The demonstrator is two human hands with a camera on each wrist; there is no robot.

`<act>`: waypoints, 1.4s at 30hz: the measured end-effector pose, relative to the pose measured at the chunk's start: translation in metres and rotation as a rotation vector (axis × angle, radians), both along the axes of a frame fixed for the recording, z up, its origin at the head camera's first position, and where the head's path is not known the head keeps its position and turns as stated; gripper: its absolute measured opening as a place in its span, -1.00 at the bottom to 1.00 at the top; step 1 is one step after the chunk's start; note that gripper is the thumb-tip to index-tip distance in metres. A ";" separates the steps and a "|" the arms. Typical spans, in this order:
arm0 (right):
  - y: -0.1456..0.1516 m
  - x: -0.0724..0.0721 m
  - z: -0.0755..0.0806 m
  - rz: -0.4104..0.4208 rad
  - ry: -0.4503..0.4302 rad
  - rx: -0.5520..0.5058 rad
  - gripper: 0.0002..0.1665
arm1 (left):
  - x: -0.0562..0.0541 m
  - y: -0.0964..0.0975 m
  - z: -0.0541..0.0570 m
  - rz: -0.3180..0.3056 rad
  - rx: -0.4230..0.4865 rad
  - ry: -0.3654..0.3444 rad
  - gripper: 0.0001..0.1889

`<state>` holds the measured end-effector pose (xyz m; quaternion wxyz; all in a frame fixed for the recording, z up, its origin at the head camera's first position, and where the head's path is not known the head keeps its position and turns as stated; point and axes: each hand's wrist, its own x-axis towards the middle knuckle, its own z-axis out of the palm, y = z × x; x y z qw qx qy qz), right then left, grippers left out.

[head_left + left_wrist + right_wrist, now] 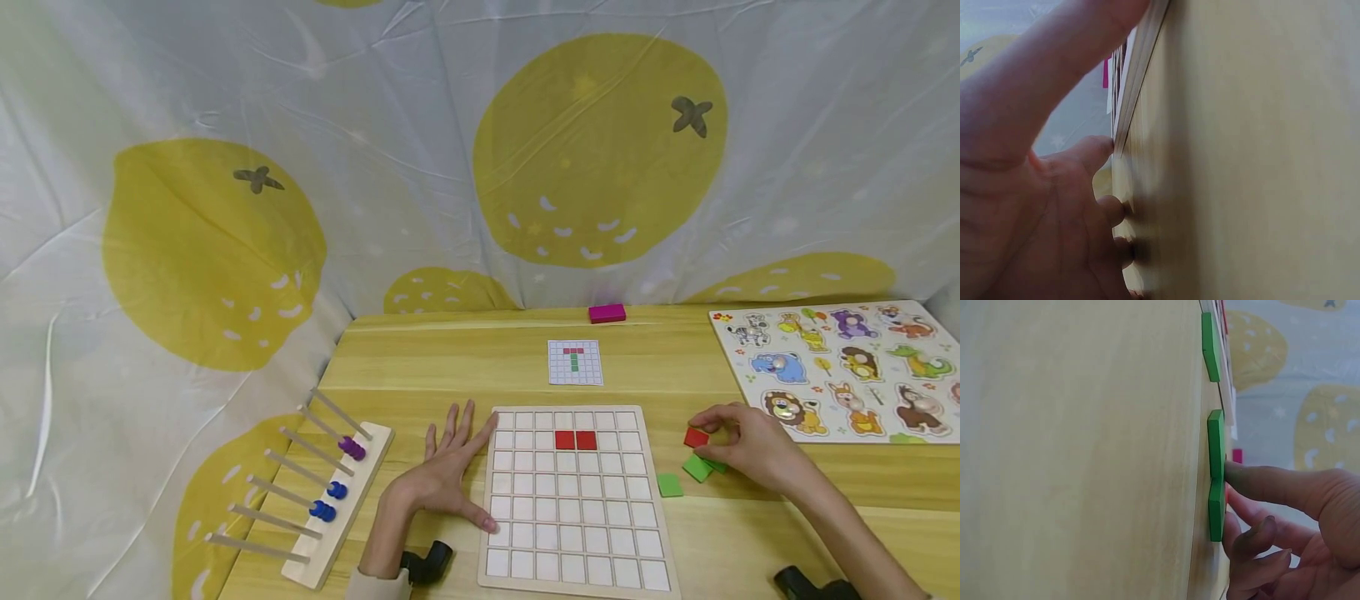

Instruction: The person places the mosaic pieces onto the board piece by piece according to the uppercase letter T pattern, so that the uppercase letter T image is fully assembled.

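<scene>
My left hand [442,483] lies spread at the left side of a white gridded wooden board [525,483]. Its thumb and index finger touch the board's edge. Two red square tiles [575,440] sit side by side in the board's second row. Right of the board, my right hand [753,446] pinches another red tile [696,437] between thumb and index finger. Just below it lie two green tiles [697,468], one partly covered by the thumb in the head view. Another green tile [670,485] lies by the board's right edge.
Behind the board lies a pattern card [575,362] showing a red and green T. A magenta block [607,313] is at the back edge. A pegged bead stand [337,508] stands left; an animal puzzle [840,375] lies right. A lemon-print curtain [420,167] hangs behind.
</scene>
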<state>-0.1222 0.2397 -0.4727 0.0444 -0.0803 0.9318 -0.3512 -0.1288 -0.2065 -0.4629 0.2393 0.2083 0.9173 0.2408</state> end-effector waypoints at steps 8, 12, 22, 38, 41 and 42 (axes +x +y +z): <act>-0.001 0.001 0.000 -0.018 -0.010 0.007 -0.64 | 0.000 0.000 0.000 0.000 -0.002 0.007 0.52; -0.002 0.001 0.001 -0.027 -0.019 0.005 -0.67 | 0.000 0.001 0.000 0.000 0.007 0.007 0.51; -0.002 0.000 0.000 -0.023 -0.033 0.000 -0.72 | 0.000 0.001 0.001 -0.001 0.010 0.004 0.50; -0.002 -0.002 0.001 -0.004 -0.048 -0.014 -0.69 | 0.001 0.000 0.001 -0.002 -0.004 0.017 0.51; -0.002 -0.002 0.004 -0.010 -0.040 -0.026 -0.68 | 0.001 0.001 0.001 -0.002 -0.002 0.014 0.51; -0.003 -0.002 0.006 -0.010 -0.031 -0.032 -0.68 | 0.001 0.001 0.001 -0.001 -0.004 0.011 0.51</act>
